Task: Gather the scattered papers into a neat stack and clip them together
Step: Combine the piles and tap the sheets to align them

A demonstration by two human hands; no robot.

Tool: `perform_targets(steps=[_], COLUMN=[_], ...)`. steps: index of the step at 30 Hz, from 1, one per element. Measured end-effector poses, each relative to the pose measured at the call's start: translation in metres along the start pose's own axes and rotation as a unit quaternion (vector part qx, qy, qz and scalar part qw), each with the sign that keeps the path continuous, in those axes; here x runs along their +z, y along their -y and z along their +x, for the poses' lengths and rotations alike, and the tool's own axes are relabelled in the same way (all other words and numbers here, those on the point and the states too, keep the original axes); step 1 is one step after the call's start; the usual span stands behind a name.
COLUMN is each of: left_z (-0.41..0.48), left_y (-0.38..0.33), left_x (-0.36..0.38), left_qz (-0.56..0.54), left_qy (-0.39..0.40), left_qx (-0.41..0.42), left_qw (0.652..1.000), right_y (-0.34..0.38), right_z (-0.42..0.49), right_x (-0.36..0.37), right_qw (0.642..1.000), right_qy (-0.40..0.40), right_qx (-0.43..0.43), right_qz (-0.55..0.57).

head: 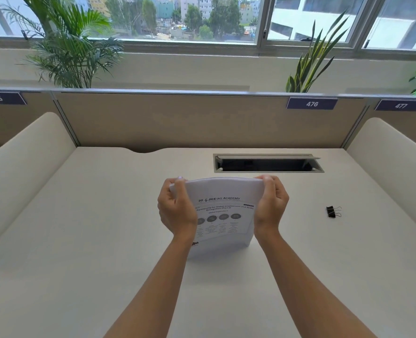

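Note:
A stack of white printed papers (222, 211) stands upright on its lower edge in the middle of the cream desk (92, 240), printed side facing me and bowed slightly. My left hand (176, 211) grips its left edge and my right hand (270, 206) grips its right edge, fingers curled over the top corners. A black binder clip (333, 212) with silver handles lies on the desk to the right, well apart from my right hand.
An open cable hatch (268, 163) is cut into the desk behind the papers. Rounded cream side dividers (26, 172) flank the desk, a beige partition (202, 118) closes the back, and plants (67, 50) stand beyond it by the window.

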State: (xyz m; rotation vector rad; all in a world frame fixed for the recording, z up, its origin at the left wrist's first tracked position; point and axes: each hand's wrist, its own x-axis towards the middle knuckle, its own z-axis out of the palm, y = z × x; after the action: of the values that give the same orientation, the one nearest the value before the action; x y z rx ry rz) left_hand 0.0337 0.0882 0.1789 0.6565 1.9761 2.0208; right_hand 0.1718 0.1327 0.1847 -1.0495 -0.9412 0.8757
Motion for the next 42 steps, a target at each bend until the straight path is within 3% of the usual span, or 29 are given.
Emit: perform_targets(steps=[6, 12, 21, 26, 42], left_z=[-0.005, -0.021, -0.016, -0.022, -0.026], left_y=[0.010, 0.050, 0.053, 0.071, 0.076], left_x=[-0.002, -0.004, 0.003, 0.005, 0.001], left_qz=[-0.052, -0.113, -0.137, -0.119, -0.098], left_qy=[0.036, 0.075, 0.136, 0.182, 0.192], left_qx=[0.065, 0.059, 0.058, 0.009, 0.003], left_qw=[0.996, 0.989, 0.980, 0.976, 0.976], right_y=[-0.013, -0.046, -0.050, -0.063, -0.072], right_z=[-0.008, -0.023, -0.015, -0.022, -0.024], right_x=[-0.008, -0.025, -0.029, -0.035, -0.044], right_qw=[0.998, 0.993, 0.994, 0.994, 0.991], right_qy=[0.034, 0.088, 0.050, 0.063, 0.073], right_qx=[-0.048, -0.059, -0.052, -0.020, -0.010], right_qz=[-0.021, -0.054, -0.079, -0.085, -0.109])
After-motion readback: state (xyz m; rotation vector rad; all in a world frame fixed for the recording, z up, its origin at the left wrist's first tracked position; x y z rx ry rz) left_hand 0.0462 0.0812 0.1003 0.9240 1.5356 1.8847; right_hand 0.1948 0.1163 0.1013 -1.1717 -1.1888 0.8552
